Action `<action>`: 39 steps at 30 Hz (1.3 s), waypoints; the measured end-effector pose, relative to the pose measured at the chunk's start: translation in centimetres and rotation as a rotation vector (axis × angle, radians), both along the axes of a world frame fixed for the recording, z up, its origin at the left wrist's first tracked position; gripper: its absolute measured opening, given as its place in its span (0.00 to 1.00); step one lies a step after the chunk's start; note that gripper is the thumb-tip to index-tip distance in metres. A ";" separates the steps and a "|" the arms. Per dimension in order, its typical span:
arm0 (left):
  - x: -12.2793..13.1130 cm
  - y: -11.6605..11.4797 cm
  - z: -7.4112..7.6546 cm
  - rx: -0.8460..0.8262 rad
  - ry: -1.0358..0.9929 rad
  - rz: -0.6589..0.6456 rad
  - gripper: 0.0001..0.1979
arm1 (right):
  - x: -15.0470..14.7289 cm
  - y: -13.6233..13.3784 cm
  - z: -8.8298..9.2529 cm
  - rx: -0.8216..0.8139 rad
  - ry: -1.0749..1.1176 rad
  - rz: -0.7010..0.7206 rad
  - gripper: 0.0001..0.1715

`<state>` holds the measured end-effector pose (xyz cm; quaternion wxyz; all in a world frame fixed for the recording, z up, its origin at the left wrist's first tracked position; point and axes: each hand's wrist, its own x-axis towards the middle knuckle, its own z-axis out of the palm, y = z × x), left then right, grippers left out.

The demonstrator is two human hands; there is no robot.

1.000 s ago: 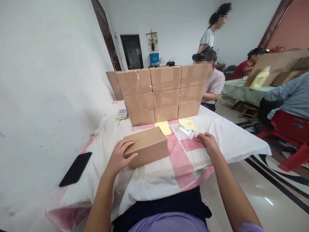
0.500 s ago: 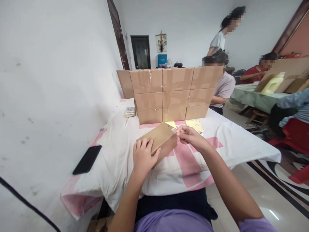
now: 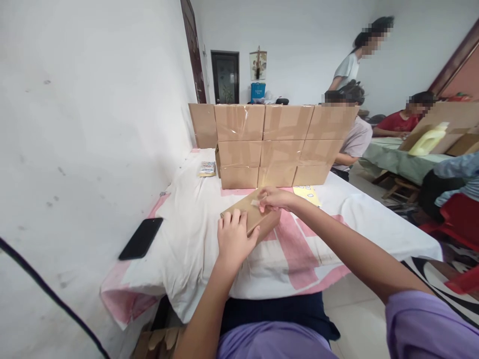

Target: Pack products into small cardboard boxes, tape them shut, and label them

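A brown cardboard box [image 3: 241, 205] lies at an angle on the cloth-covered table, in front of stacked boxes. My left hand [image 3: 235, 237] rests on its near left part, fingers over the top and thumb along the near side. Above the box top, my right hand [image 3: 273, 199] is pinched on a small pale strip [image 3: 255, 203] that looks like tape. How much of the strip touches the box is unclear. Part of the box's far end is hidden by my right hand.
Several taped cardboard boxes [image 3: 286, 122] form a wall behind. A black phone [image 3: 141, 239] lies left, a small packet [image 3: 207, 169] farther back, and a yellow printed sheet [image 3: 307, 194] right. Other people sit and stand beyond the table [image 3: 362, 214].
My right hand has moved left from the box's far right corner to over its top, with the pale strip at its fingers. My left hand stays on the box. The view has shifted slightly.
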<state>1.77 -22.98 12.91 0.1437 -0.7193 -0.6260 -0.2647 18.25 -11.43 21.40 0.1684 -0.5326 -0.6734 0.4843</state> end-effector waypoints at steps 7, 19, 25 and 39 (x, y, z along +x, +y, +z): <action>-0.1 0.0 -0.1 -0.013 -0.032 -0.002 0.26 | -1.4 -0.7 1.5 -0.034 -0.022 -0.067 0.52; -0.1 0.0 -0.5 0.004 -0.052 -0.011 0.25 | -2.4 0.9 0.0 -0.045 -0.108 -0.098 0.22; -0.2 0.1 -0.7 0.016 -0.059 -0.010 0.25 | -2.8 1.2 0.1 -0.046 -0.188 -0.061 0.08; -0.1 0.1 -0.8 0.026 -0.074 -0.008 0.24 | -4.1 0.4 1.6 -0.025 -0.429 0.015 0.05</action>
